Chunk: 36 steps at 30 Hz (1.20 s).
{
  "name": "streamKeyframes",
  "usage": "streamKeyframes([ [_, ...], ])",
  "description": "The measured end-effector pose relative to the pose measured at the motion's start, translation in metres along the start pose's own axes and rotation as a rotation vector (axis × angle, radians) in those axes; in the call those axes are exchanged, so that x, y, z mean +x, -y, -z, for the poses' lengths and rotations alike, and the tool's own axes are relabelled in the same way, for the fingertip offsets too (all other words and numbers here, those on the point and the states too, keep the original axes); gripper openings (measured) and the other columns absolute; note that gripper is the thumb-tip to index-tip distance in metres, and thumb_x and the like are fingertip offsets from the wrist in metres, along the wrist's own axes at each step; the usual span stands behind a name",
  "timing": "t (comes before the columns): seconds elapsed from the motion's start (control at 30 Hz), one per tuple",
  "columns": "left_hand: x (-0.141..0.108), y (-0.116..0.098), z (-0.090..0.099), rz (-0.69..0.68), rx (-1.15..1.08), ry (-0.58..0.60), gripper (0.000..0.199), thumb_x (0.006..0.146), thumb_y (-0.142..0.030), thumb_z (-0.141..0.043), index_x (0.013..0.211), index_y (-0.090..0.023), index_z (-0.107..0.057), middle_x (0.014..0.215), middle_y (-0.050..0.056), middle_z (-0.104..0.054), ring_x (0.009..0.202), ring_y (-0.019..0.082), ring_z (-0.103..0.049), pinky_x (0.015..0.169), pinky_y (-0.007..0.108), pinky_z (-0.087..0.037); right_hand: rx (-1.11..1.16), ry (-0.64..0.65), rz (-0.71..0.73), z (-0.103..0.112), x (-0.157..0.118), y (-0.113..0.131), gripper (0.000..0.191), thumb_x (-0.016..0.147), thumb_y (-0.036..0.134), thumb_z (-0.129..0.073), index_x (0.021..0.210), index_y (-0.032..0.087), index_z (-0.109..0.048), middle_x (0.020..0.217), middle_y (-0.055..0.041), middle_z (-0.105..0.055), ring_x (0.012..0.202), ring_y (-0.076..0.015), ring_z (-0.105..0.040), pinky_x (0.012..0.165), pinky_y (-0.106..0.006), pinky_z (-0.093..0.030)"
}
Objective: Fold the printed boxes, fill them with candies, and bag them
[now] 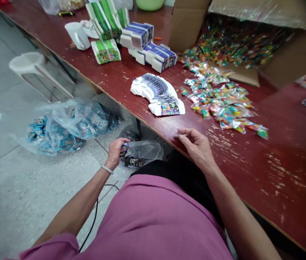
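My left hand (pixel 116 151), with a beaded bracelet at the wrist, grips a small printed box (pixel 124 149) in dark purple colours. It is over an open clear plastic bag (pixel 149 146) below the table edge, where several similar dark boxes (pixel 133 161) lie. Over the table's front edge, my right hand (pixel 196 146) has its thumb and forefinger slightly apart, and I see nothing between them. Just beyond it lies a fanned row of flat white and purple cartons (pixel 159 92). To their right, small clear-wrapped colourful candies (pixel 223 99) spread across the red table (pixel 239 155).
A cardboard box (pixel 189 23) on its side spills candies at the back right. Bundled green cartons (pixel 105 51), bundled purple cartons (pixel 155 57) and a white mug (pixel 77 35) stand further back. On the floor side are a white stool (pixel 28 63) and bags of blue packets (pixel 60 133).
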State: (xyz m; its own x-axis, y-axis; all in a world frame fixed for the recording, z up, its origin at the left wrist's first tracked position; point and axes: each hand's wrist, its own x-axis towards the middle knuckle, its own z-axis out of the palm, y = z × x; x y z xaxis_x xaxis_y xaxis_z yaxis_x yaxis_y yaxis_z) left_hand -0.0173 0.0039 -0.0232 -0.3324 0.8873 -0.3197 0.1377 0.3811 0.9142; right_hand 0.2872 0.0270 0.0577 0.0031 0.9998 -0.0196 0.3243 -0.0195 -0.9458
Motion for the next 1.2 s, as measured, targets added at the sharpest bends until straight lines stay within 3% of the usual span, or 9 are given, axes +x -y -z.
streamKeyframes([
  [0.13,0.006,0.028,0.01,-0.083,0.195,-0.029,0.031,0.071,-0.038,-0.058,0.087,-0.019,-0.075,0.089,0.007,-0.074,0.088,0.025,-0.065,0.081,0.036,-0.05,-0.083,-0.019,0.007,-0.003,0.002,-0.003,0.034,0.086,0.042,-0.063,0.109,0.018,-0.071,0.075,-0.0009,-0.067,0.064,-0.0154,-0.056,0.066,-0.031,-0.046],
  [0.23,0.003,0.021,0.013,-0.192,0.283,-0.044,0.033,0.077,-0.04,-0.057,0.096,-0.019,-0.074,0.1,0.008,-0.074,0.096,0.028,-0.064,0.09,0.041,-0.047,-0.145,-0.072,0.043,-0.002,0.016,-0.005,0.035,0.086,0.043,-0.061,0.111,0.019,-0.07,0.077,-0.0015,-0.067,0.064,-0.016,-0.056,0.066,-0.031,-0.046],
  [0.4,-0.005,-0.054,-0.017,-0.501,0.34,-0.068,0.03,0.088,-0.035,-0.054,0.109,-0.023,-0.072,0.112,0.007,-0.071,0.109,0.025,-0.059,0.104,0.039,-0.039,-0.276,-0.17,0.135,-0.012,0.063,-0.004,0.037,0.085,0.04,-0.057,0.11,0.016,-0.069,0.099,-0.0097,-0.069,0.073,-0.0201,-0.061,0.077,-0.038,-0.049],
  [0.47,0.0,-0.092,-0.042,-0.77,0.539,-0.083,0.034,0.095,-0.036,-0.05,0.12,-0.024,-0.069,0.122,0.008,-0.068,0.115,0.027,-0.056,0.104,0.041,-0.037,-0.373,-0.229,0.164,-0.019,0.081,-0.003,0.04,0.084,0.037,-0.058,0.116,0.014,-0.065,0.113,-0.0151,-0.065,0.09,-0.0253,-0.062,0.086,-0.042,-0.048],
  [0.53,0.013,-0.125,-0.067,-0.909,0.747,-0.074,0.044,0.096,-0.042,-0.049,0.135,-0.024,-0.061,0.133,0.011,-0.062,0.118,0.031,-0.051,0.101,0.044,-0.038,-0.49,-0.282,0.132,-0.024,0.094,-0.001,0.047,0.083,0.037,-0.062,0.124,0.014,-0.06,0.123,-0.0186,-0.059,0.107,-0.0308,-0.058,0.093,-0.046,-0.046],
  [0.6,0.03,-0.145,-0.088,-0.918,0.95,-0.061,0.056,0.093,-0.049,-0.054,0.143,-0.022,-0.054,0.14,0.017,-0.054,0.12,0.037,-0.047,0.094,0.049,-0.038,-0.58,-0.284,0.044,-0.027,0.101,0.001,0.046,0.084,0.04,-0.065,0.123,0.016,-0.059,0.123,-0.0192,-0.056,0.112,-0.0344,-0.056,0.094,-0.049,-0.045],
  [0.7,0.051,-0.151,-0.104,-0.905,1.114,-0.015,0.057,0.089,-0.052,-0.06,0.139,-0.024,-0.058,0.14,0.019,-0.051,0.121,0.041,-0.044,0.091,0.051,-0.038,-0.635,-0.248,-0.064,-0.028,0.106,0.003,0.036,0.085,0.044,-0.067,0.109,0.018,-0.064,0.117,-0.0176,-0.056,0.11,-0.0353,-0.058,0.093,-0.049,-0.045],
  [1.0,0.055,-0.136,-0.103,-0.941,1.168,-0.076,0.062,0.089,-0.057,-0.058,0.142,-0.026,-0.055,0.141,0.019,-0.049,0.117,0.04,-0.045,0.09,0.051,-0.036,-0.455,-0.365,-0.013,-0.029,0.102,-0.004,0.033,0.077,0.032,-0.072,0.105,0.018,-0.061,0.122,-0.0158,-0.054,0.113,-0.0319,-0.055,0.094,-0.044,-0.044],
  [1.2,0.056,-0.139,-0.104,-0.942,1.171,-0.072,0.062,0.089,-0.055,-0.059,0.143,-0.027,-0.054,0.141,0.02,-0.051,0.118,0.04,-0.045,0.092,0.053,-0.036,-0.196,-0.393,0.002,-0.022,0.109,-0.012,0.02,0.079,0.036,-0.064,0.087,0.018,-0.061,0.09,-0.0075,-0.067,0.089,-0.0238,-0.061,0.085,-0.038,-0.048],
])
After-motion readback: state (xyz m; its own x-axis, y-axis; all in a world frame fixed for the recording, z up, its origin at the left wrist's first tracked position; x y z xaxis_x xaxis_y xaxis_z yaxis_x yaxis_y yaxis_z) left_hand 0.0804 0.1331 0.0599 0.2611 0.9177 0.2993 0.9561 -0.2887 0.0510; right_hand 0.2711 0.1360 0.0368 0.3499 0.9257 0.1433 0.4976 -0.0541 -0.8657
